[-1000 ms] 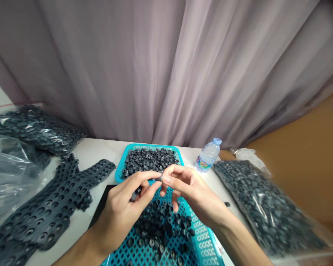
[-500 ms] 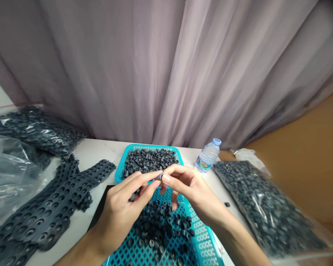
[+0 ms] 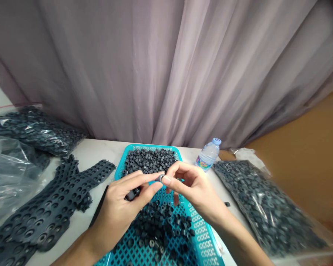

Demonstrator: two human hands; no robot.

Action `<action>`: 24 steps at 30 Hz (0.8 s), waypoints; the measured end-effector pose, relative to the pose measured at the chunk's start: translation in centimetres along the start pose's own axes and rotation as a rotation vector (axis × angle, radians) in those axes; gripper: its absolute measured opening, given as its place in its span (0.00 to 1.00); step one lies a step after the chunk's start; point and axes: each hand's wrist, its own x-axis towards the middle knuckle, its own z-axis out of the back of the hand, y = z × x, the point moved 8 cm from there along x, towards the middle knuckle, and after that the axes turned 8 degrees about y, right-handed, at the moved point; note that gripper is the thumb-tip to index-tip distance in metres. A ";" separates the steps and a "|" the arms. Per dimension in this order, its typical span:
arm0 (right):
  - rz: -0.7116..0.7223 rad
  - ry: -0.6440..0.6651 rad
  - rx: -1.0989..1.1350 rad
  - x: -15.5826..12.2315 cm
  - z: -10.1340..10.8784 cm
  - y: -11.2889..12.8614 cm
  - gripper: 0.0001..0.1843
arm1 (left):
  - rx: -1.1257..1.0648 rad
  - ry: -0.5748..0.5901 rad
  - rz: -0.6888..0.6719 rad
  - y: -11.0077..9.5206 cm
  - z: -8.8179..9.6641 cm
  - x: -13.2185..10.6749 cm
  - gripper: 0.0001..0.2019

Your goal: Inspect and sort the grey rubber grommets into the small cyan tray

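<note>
The left hand [image 3: 118,207] and right hand [image 3: 195,184] pinch one small dark part [image 3: 159,178] between nearly closed fingertips, over the neighbouring teal baskets [image 3: 207,240]. Bare tabletop [image 3: 97,147] opens left toward perforated sheets [image 3: 53,198] and right toward a filled bag's [image 3: 269,207] edge.

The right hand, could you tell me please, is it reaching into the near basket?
No, the right hand is raised above the near basket, its fingers at a small dark piece.

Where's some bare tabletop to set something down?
Bare tabletop shows between the perforated sheets and far basket, continuing toward the left forearm; a narrower gap separates that basket from the bottle. Crowded: left, sheets and bags; right, a filled bag; centre, the near basket.
</note>
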 end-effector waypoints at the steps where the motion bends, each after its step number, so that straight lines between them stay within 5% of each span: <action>1: 0.002 0.006 0.005 0.0 0.0 0.0 0.19 | -0.035 0.008 0.041 0.2 0.0 0.1 0.07; 8: -0.005 0.008 0.033 -0.2 -0.2 0.1 0.20 | -0.307 0.083 0.282 2.0 -0.7 0.3 0.10; 17: 0.005 0.017 -0.019 -0.2 -0.4 0.4 0.17 | -0.290 0.068 0.273 2.0 -0.6 0.1 0.09; 22: 0.186 -0.185 -0.100 -2.8 -0.7 3.9 0.15 | -0.261 0.043 0.265 1.8 -0.3 0.3 0.09; 24: 0.203 -0.056 -0.081 -4.0 -2.3 4.5 0.16 | -0.287 0.038 0.273 1.8 -0.3 0.3 0.08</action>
